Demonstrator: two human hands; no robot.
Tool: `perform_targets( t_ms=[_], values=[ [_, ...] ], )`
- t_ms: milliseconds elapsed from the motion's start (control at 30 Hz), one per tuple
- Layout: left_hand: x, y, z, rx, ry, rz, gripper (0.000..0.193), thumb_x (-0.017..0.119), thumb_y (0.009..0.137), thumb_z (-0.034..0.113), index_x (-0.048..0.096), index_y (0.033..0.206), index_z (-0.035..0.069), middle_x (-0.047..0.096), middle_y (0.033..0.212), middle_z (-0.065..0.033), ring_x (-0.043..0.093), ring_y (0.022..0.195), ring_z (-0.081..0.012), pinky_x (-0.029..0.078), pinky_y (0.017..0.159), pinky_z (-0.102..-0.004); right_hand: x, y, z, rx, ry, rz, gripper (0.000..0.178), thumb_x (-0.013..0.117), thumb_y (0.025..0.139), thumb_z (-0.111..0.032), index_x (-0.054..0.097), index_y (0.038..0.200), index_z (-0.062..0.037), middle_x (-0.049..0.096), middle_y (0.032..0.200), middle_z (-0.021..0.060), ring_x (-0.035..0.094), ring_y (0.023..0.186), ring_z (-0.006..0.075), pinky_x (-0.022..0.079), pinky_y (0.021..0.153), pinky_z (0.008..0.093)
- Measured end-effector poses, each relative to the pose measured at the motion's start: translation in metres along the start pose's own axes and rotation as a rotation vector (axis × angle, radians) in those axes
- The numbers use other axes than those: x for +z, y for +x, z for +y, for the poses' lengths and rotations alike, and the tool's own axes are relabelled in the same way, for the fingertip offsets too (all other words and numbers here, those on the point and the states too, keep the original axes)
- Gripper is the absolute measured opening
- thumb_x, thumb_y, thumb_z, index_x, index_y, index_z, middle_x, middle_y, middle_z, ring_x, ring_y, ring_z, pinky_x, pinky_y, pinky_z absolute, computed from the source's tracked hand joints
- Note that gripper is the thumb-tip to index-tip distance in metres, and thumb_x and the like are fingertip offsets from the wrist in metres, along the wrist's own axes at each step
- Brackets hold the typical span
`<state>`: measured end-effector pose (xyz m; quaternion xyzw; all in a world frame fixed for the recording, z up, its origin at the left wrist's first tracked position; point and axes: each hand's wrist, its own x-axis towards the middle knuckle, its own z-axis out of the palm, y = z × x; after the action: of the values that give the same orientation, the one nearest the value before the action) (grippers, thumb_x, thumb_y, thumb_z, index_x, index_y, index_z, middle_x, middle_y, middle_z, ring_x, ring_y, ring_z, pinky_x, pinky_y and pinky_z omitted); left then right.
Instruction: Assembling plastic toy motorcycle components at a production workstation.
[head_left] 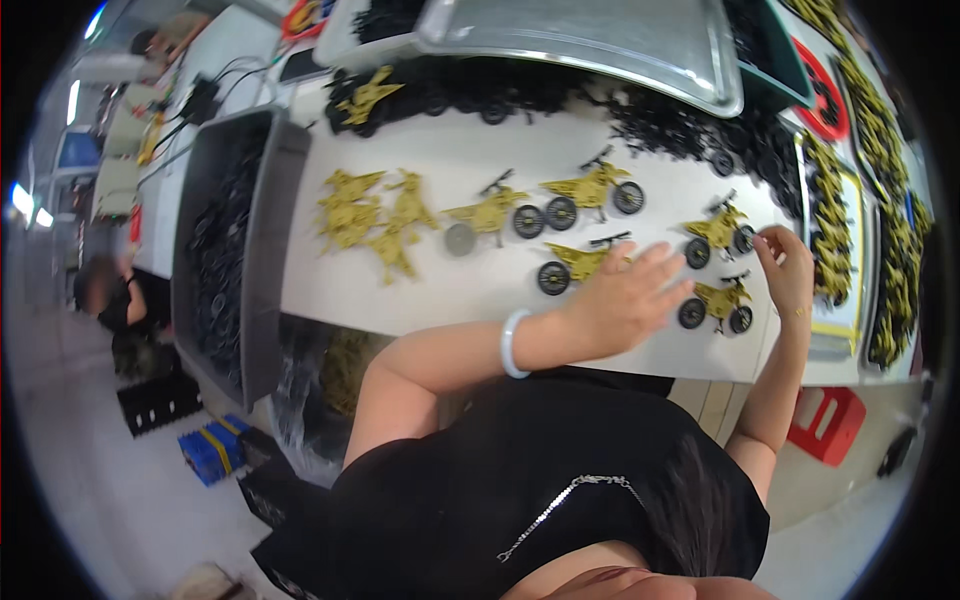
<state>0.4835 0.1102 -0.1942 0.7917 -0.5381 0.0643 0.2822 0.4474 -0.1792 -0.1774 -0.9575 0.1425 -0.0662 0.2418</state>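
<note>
My left hand [630, 297], with a pale bangle at its wrist, is open, fingers spread and slightly blurred. It hovers over the white table by a yellow toy motorcycle [576, 262] and partly hides it. The fingers of my right hand [787, 268] are closed at the wheel of another yellow toy motorcycle [718, 232] with black wheels. Just below that one lies a further toy motorcycle [716, 302]. Farther left are a toy motorcycle with two wheels [592, 188] and a motorcycle body [487, 212] beside a grey disc [460, 239].
Loose yellow motorcycle bodies [350, 212] lie at the table's left. A grey bin [285, 165] of black rings stands beyond. Black parts [660, 128] and a metal tray [580, 35] line the back. Filled trays [850, 335] sit at right. A red stool [835, 425] is below.
</note>
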Motion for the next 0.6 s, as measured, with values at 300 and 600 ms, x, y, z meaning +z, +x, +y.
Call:
perform_targets(
  t_ms=[300, 600],
  values=[
    [-0.120, -0.149, -0.110, -0.760, 0.600, 0.200, 0.028, 0.066, 0.076, 0.017, 0.066, 0.103, 0.011, 0.057, 0.105, -0.0035, 0.051, 0.102, -0.0253, 0.035, 0.085, -0.0419, 0.028, -0.033, 0.079, 0.098, 0.361, 0.150, 0.015, 0.059, 0.092, -0.012, 0.062, 0.094, 0.0015, 0.058, 0.077, -0.0013, 0.049, 0.069, 0.0037, 0.040, 0.063, 0.0185],
    [-0.118, -0.096, -0.137, -1.092, 0.650, -0.064, 0.038, 0.071, 0.071, 0.034, 0.068, 0.100, 0.009, 0.066, 0.096, -0.0070, 0.054, 0.097, -0.0241, 0.033, 0.088, -0.0413, 0.034, -0.050, 0.024, 0.032, 0.282, 0.246, 0.010, 0.060, 0.090, -0.009, 0.063, 0.092, 0.0003, 0.057, 0.075, -0.0006, 0.047, 0.064, 0.0056, 0.038, 0.059, 0.0199]
  ],
)
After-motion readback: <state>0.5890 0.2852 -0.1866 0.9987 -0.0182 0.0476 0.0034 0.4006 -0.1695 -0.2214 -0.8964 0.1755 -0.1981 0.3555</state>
